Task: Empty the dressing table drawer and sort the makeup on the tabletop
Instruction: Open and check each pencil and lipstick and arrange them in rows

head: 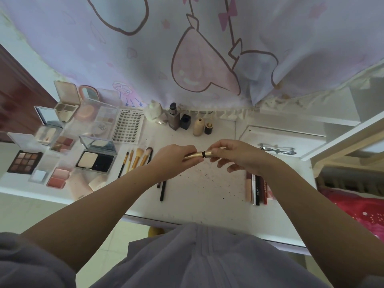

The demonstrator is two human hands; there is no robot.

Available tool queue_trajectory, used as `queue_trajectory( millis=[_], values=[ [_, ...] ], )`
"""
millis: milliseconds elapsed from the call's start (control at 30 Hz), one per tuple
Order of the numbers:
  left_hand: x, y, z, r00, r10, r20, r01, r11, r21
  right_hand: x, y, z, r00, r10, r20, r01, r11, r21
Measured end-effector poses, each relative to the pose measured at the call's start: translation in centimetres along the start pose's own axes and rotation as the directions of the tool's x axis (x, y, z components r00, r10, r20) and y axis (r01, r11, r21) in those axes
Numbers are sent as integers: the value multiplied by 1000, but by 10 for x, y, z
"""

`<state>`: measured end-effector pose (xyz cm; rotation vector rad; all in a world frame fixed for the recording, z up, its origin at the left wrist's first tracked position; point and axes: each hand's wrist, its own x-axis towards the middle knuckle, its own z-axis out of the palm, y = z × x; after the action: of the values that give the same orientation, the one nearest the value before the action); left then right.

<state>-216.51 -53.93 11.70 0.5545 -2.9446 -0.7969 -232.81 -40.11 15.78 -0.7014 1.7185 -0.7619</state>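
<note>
Head camera view, looking down at a white surface point(207, 196) speckled with dark crumbs. Both hands meet above its middle, each gripping one end of a gold tube point(197, 154) with a black band at its centre. The left hand point(176, 157) curls round the left end; the right hand point(234, 155) pinches the right end, its lower fingers spread loose.

Left of the hands lie open palettes point(25, 162) and compacts point(95, 161), packed close together. A lash card point(128, 125) sits behind them. Four brushes point(137, 157) lie side by side just beside the left hand. A black pencil point(162, 190) lies below that wrist.

Small bottles point(174, 119) stand in a row along the back edge. Slim lip tubes point(257, 189) lie together under the right forearm. An eyelash curler point(276, 150) rests in a white tray point(251, 132) at the right. A curtain point(187, 48) with pink hearts hangs behind.
</note>
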Motion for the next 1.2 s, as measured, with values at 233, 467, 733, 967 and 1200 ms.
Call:
queue_trajectory(
  millis=[233,467,733,967,1200],
  values=[
    [-1,-1,-2,1000,-7,1,7,1000,6,2,-5,1,1000,-19,25,19,1000,-20],
    [1,-1,1,999,-11,50,10,1000,15,5,-4,-1,999,-42,-31,39,996,-82],
    [-3,-20,3,970,-32,241,27,999,24,0,13,-27,1000,-8,-10,6,979,-205],
    [-22,-63,-8,953,-228,200,250,964,-89,-4,43,-37,980,91,-176,-83,995,52],
    [18,-41,26,836,-499,229,534,836,-125,35,50,44,934,300,-195,-241,930,278]
  ],
)
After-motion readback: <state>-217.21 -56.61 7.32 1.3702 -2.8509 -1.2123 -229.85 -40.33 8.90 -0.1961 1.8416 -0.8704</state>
